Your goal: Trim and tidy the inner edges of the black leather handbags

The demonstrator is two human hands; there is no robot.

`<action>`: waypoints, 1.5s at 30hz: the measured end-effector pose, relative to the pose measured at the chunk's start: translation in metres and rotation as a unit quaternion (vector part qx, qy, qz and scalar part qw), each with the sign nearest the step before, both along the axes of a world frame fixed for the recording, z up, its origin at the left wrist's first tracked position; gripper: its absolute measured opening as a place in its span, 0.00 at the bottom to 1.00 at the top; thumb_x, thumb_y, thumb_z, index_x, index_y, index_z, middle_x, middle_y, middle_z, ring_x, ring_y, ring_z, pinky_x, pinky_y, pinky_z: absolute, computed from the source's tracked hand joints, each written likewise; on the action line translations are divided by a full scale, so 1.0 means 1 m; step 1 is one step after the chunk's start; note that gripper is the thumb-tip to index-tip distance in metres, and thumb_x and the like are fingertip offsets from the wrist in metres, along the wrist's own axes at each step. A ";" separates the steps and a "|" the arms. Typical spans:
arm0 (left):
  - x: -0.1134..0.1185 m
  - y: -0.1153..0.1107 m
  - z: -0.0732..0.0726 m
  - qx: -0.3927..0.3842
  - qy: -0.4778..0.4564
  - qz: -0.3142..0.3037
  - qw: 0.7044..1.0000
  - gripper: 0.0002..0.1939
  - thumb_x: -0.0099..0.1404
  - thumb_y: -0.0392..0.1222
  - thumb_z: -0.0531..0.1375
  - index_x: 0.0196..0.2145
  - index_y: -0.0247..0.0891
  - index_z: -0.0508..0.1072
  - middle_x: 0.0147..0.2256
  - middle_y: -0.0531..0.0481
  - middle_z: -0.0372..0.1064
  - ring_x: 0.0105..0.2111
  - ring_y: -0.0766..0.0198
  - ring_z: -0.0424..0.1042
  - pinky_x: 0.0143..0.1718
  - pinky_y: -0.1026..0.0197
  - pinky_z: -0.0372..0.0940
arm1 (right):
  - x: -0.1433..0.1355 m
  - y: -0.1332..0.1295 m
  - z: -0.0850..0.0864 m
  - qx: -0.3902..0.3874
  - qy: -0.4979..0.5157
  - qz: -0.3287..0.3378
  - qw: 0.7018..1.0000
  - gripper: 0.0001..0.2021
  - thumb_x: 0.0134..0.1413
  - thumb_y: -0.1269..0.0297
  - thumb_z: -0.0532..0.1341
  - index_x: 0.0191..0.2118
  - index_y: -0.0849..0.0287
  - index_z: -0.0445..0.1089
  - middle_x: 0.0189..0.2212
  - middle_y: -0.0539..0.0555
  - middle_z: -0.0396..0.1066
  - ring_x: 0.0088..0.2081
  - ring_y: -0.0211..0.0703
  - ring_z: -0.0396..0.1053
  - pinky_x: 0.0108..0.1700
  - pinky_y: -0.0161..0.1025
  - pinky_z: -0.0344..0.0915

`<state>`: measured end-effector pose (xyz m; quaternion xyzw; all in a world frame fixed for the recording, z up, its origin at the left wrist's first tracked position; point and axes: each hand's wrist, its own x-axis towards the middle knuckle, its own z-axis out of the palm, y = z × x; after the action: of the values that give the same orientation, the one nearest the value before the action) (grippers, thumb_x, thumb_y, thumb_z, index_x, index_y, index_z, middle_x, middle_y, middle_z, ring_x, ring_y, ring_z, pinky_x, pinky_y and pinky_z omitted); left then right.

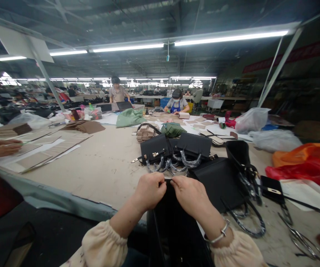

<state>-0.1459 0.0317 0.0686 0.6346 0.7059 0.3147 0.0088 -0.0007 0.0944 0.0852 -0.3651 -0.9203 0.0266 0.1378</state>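
Both hands meet at the near table edge, over a black handbag (173,230) that hangs down in front of me. My left hand (150,189) is closed in a pinch on the bag's upper edge. Just beside it, my right hand (189,193) pinches the same edge, its fingertips a small gap away. The lower part of the bag is dark and partly hidden by my arms. Right beyond my hands lie black handbags (155,146) with plastic-wrapped handles (190,160) and gold-coloured clasps. A larger black bag (218,181) rests by my right forearm.
Scissors (306,241) lie at the right, below a black strap piece with a clasp (271,189). Orange and red plastic bags (296,172) sit farther right. Brown panels (84,127) and a green cloth (130,117) are across the table. Another person's hands (6,148) work at the left.
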 end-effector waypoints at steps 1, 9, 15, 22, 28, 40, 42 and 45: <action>0.000 0.000 0.000 -0.001 -0.005 0.003 1.000 0.08 0.56 0.34 0.54 0.20 0.37 0.65 0.23 0.53 0.67 0.25 0.66 0.65 0.28 0.64 0.54 | -0.001 0.000 0.000 0.002 -0.003 -0.002 1.000 0.11 0.61 0.64 0.51 0.33 0.54 0.69 0.32 0.48 0.73 0.35 0.40 0.70 0.32 0.35 0.55; -0.006 0.003 -0.003 0.002 -0.074 0.030 0.997 0.07 0.54 0.34 0.56 0.19 0.37 0.66 0.21 0.54 0.66 0.24 0.67 0.64 0.28 0.66 0.54 | -0.010 -0.001 0.003 -0.001 -0.014 -0.023 1.000 0.13 0.61 0.65 0.50 0.31 0.54 0.70 0.31 0.50 0.74 0.34 0.42 0.71 0.31 0.36 0.56; -0.003 -0.001 -0.002 -0.003 -0.103 0.053 0.993 0.08 0.55 0.34 0.55 0.20 0.37 0.69 0.22 0.53 0.68 0.26 0.67 0.66 0.30 0.66 0.56 | -0.009 0.000 -0.004 -0.002 0.032 -0.014 0.999 0.12 0.60 0.65 0.51 0.31 0.55 0.70 0.30 0.50 0.73 0.33 0.43 0.71 0.33 0.37 0.58; 0.002 -0.005 0.000 -0.026 -0.115 0.045 0.992 0.09 0.58 0.37 0.55 0.21 0.38 0.70 0.24 0.53 0.69 0.27 0.66 0.66 0.31 0.65 0.57 | 0.006 0.005 -0.006 -0.067 0.090 0.054 0.992 0.15 0.55 0.64 0.57 0.48 0.48 0.69 0.42 0.48 0.73 0.43 0.43 0.70 0.46 0.37 0.61; -0.001 -0.003 -0.003 -0.011 -0.102 0.038 0.994 0.10 0.59 0.37 0.55 0.22 0.39 0.72 0.24 0.52 0.69 0.27 0.64 0.67 0.30 0.64 0.57 | 0.002 0.009 -0.005 -0.086 0.095 0.050 0.991 0.11 0.56 0.67 0.57 0.43 0.49 0.72 0.38 0.47 0.75 0.40 0.41 0.71 0.43 0.35 0.62; -0.002 -0.015 -0.005 0.012 -0.080 0.049 0.996 0.10 0.58 0.36 0.55 0.20 0.38 0.69 0.24 0.53 0.69 0.26 0.66 0.66 0.28 0.64 0.53 | -0.003 0.006 -0.010 -0.041 0.078 0.081 0.993 0.10 0.58 0.67 0.55 0.38 0.53 0.74 0.32 0.50 0.74 0.35 0.40 0.70 0.38 0.33 0.63; -0.002 -0.017 -0.005 0.013 -0.082 0.053 0.995 0.09 0.58 0.36 0.55 0.20 0.38 0.69 0.24 0.53 0.69 0.26 0.66 0.65 0.28 0.64 0.53 | -0.003 0.005 -0.010 -0.030 0.070 0.076 0.994 0.10 0.58 0.66 0.55 0.38 0.53 0.74 0.33 0.50 0.74 0.36 0.40 0.70 0.39 0.34 0.63; -0.003 -0.019 -0.005 0.013 -0.084 0.050 0.995 0.09 0.58 0.37 0.55 0.20 0.38 0.69 0.24 0.53 0.69 0.26 0.66 0.66 0.28 0.64 0.53 | -0.004 0.003 -0.009 -0.029 0.044 0.069 0.996 0.10 0.59 0.65 0.54 0.36 0.53 0.73 0.34 0.50 0.74 0.37 0.40 0.70 0.40 0.34 0.62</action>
<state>-0.1493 0.0122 0.0640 0.5695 0.7297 0.3759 0.0444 -0.0047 0.0977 0.0760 -0.3031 -0.9352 0.0786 0.1653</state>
